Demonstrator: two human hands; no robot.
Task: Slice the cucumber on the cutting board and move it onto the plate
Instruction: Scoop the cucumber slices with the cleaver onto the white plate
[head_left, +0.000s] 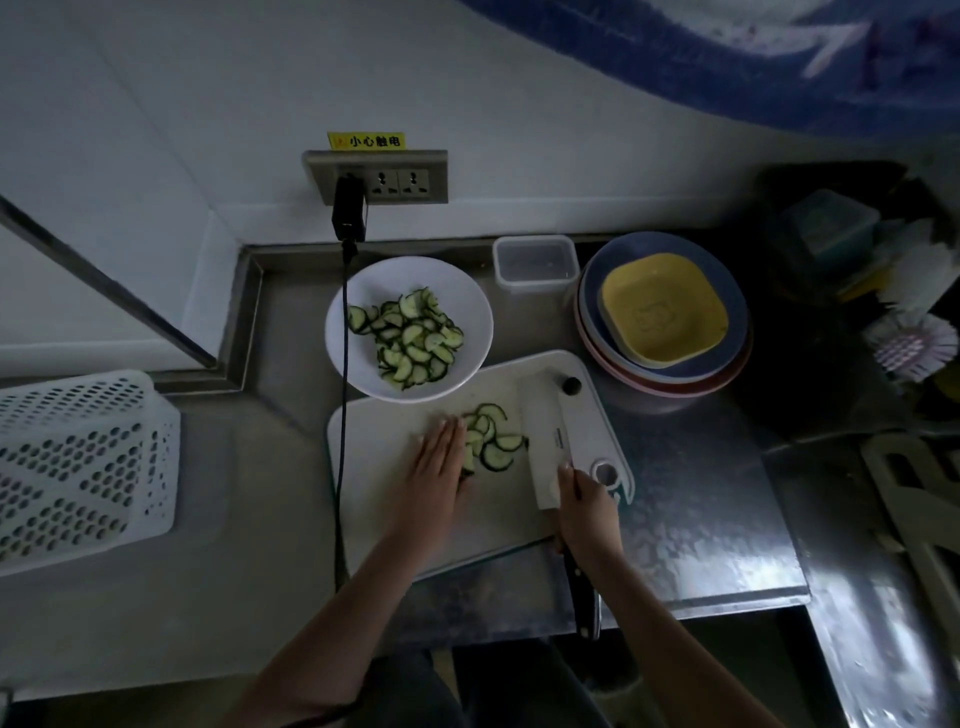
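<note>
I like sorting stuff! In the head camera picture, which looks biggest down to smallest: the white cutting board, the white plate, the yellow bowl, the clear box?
1. White cutting board
2. White plate
3. Yellow bowl, only slightly smaller than the plate
4. Clear box

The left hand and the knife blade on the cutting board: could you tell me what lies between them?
In the head view, a small pile of cucumber slices lies between the left hand and the knife blade.

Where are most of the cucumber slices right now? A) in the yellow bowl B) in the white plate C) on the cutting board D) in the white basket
B: the white plate holds the big pile of cucumber slices; only a few lie on the cutting board.
</note>
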